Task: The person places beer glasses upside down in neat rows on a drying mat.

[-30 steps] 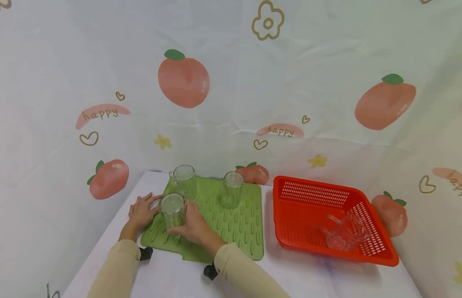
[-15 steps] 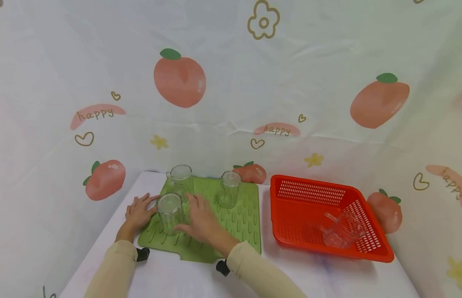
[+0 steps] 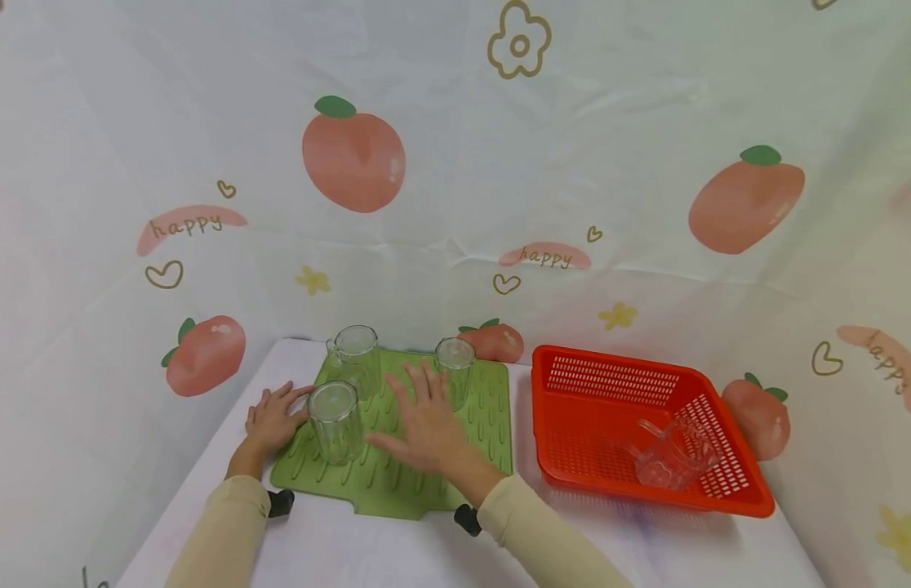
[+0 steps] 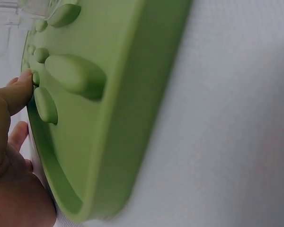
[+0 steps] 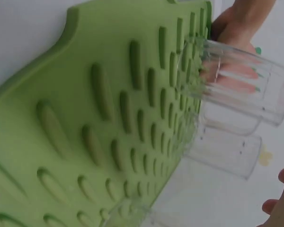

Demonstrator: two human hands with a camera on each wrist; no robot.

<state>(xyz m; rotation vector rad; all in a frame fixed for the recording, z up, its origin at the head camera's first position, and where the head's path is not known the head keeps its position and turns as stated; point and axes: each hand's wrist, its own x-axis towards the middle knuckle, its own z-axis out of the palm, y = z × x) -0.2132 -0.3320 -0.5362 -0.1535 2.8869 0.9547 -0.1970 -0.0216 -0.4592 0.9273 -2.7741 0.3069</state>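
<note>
A clear glass mug (image 3: pixel 336 425) stands on the front left of a green drying mat (image 3: pixel 389 500) with raised ridges. Beside it, my right hand (image 3: pixel 429 429) is over the mat with fingers spread, holding nothing. At the mat's left edge lies my left hand (image 3: pixel 272 418), its thumb (image 4: pixel 24 82) touching the edge and its fingers resting beyond it. Another clear mug (image 3: pixel 358 363) with a handle stands at the back left of the mat. A third mug (image 3: pixel 455 355) stands at the back right, partly hidden behind my right fingers.
To the right of the mat is a red plastic basket (image 3: pixel 610 357) with slotted sides. Inside it a clear mug (image 3: pixel 664 467) lies on its side. A white fruit-printed cloth (image 3: pixel 455 163) hangs behind the white table (image 3: pixel 367 555).
My right hand has let go of the front left mug and moved right, its fingers spreading. The mug stays standing on the mat. My left hand keeps its place at the edge.
</note>
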